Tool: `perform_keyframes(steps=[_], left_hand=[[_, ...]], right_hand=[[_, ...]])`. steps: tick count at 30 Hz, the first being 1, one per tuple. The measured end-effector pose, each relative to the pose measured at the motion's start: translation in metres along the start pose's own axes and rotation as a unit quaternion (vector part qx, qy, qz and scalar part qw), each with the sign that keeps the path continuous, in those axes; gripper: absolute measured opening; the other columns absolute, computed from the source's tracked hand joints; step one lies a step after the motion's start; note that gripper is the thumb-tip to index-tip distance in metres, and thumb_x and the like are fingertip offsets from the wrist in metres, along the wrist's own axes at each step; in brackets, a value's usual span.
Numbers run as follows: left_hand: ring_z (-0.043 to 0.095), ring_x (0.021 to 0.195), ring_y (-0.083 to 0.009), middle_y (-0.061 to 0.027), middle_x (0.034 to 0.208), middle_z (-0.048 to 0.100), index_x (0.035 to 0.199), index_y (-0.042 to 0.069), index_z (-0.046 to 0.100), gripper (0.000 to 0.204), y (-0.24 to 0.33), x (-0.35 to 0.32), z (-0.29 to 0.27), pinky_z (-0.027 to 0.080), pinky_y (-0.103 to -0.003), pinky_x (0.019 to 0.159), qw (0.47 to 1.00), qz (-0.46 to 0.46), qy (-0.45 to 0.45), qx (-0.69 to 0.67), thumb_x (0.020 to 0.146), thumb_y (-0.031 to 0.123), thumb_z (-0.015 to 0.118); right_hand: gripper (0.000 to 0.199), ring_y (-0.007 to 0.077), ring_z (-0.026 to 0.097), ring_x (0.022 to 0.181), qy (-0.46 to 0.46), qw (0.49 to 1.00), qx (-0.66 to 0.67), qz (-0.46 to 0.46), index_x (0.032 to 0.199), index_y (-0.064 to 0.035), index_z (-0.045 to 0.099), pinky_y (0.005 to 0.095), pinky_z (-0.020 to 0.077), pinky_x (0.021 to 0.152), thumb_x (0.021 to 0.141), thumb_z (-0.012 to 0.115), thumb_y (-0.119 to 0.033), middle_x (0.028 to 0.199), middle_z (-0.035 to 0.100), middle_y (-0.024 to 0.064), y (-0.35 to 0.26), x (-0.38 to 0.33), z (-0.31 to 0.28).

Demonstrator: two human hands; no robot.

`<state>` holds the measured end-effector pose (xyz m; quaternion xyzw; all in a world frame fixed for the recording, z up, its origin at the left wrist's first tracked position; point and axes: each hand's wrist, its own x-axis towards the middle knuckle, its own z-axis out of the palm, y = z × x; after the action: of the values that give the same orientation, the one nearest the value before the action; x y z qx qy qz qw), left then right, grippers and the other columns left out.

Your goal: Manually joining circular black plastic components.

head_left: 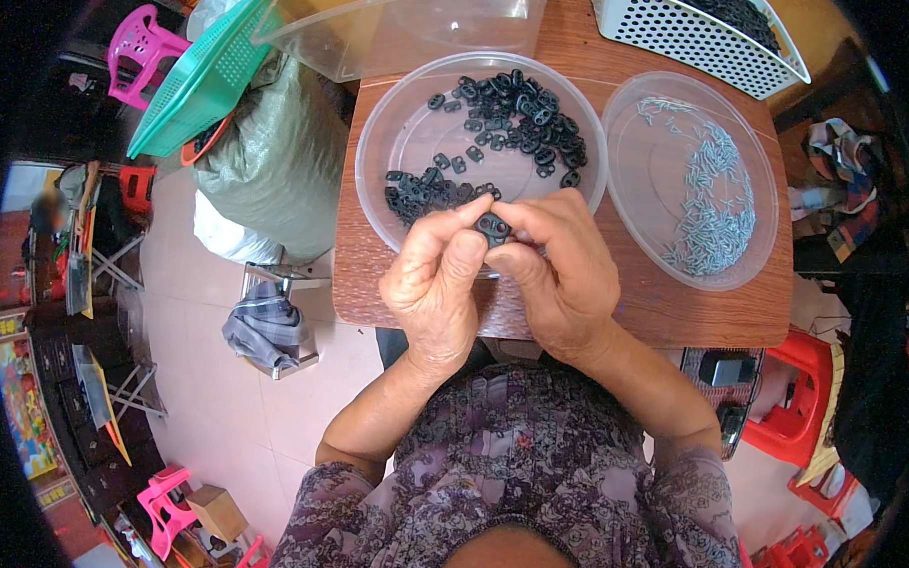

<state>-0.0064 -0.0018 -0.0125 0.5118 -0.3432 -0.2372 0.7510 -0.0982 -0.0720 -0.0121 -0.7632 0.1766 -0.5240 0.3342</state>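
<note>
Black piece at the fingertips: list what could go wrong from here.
1. The black piece is small and pinched only by the fingertips of the left hand and right hand; it could slip and be lost among the similar pieces in the round tub.
2. The loose silver pins lie spread on a clear tray beside that tub; a bump from the right arm might scatter them.

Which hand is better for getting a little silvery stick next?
Probably the right hand: it's closer to the silvery sticks, while the left hand is farther away. Both hold the small black piece, so the right would let go first.
</note>
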Motion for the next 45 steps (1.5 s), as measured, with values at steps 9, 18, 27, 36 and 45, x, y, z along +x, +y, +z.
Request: perform_keyframes(steps=[9, 18, 27, 36, 45], left_hand=[[0.051, 0.084, -0.0094, -0.0071, 0.094, 0.059, 0.096, -0.001, 0.054, 0.022, -0.005, -0.004, 0.002, 0.042, -0.024, 0.079, 0.999, -0.012, 0.010, -0.034, 0.085, 0.017, 0.060], [0.048, 0.077, -0.0073, -0.0044, 0.089, 0.055, 0.094, -0.001, 0.054, 0.019, -0.005, -0.007, 0.007, 0.041, -0.020, 0.071, 1.000, 0.021, 0.021, 0.002, 0.087, 0.017, 0.058], [0.043, 0.066, -0.0052, 0.0007, 0.077, 0.048, 0.098, -0.002, 0.058, 0.015, 0.001, -0.006, 0.008, 0.037, -0.018, 0.062, 0.999, 0.029, -0.005, 0.036, 0.090, 0.009, 0.052], [0.059, 0.066, -0.0137, -0.0107, 0.078, 0.062, 0.097, -0.002, 0.061, 0.016, 0.016, 0.024, -0.016, 0.047, -0.025, 0.059, 0.956, -0.011, -0.122, 0.268, 0.083, 0.005, 0.058], [0.060, 0.070, -0.0314, -0.0163, 0.073, 0.061, 0.082, 0.000, 0.058, 0.015, 0.001, 0.101, -0.043, 0.046, -0.039, 0.065, 0.849, 0.181, -0.175, 0.465, 0.068, 0.001, 0.062]], right_hand=[[0.024, 0.0297, 0.052, 0.069, 0.015, 1.000, -0.008, -0.023, 0.093, 0.0020, 0.056, 0.0363, 0.0421, 0.059, 0.078, 0.061, -0.016, 0.081, 0.056, 0.0142, 0.001, 0.000, 0.003], [0.021, 0.0249, 0.052, 0.066, 0.018, 0.998, -0.020, -0.063, 0.093, 0.0040, 0.057, 0.0310, 0.0415, 0.058, 0.078, 0.062, -0.010, 0.079, 0.058, 0.0132, -0.001, 0.004, 0.001], [0.019, 0.0295, 0.051, 0.066, 0.022, 0.998, -0.018, -0.055, 0.090, 0.0020, 0.056, 0.0368, 0.0414, 0.058, 0.077, 0.060, -0.010, 0.079, 0.056, 0.0144, -0.002, 0.001, 0.000], [0.016, 0.0231, 0.055, 0.072, -0.023, 0.993, -0.020, 0.112, 0.087, -0.0024, 0.061, 0.0316, 0.0441, 0.065, 0.071, 0.064, -0.002, 0.079, 0.059, 0.0095, 0.005, 0.008, -0.030], [0.017, 0.0065, 0.052, 0.072, 0.099, 0.964, -0.002, 0.248, 0.091, -0.0016, 0.063, 0.0211, 0.0434, 0.066, 0.075, 0.064, -0.001, 0.080, 0.059, -0.0017, 0.020, 0.072, -0.108]])
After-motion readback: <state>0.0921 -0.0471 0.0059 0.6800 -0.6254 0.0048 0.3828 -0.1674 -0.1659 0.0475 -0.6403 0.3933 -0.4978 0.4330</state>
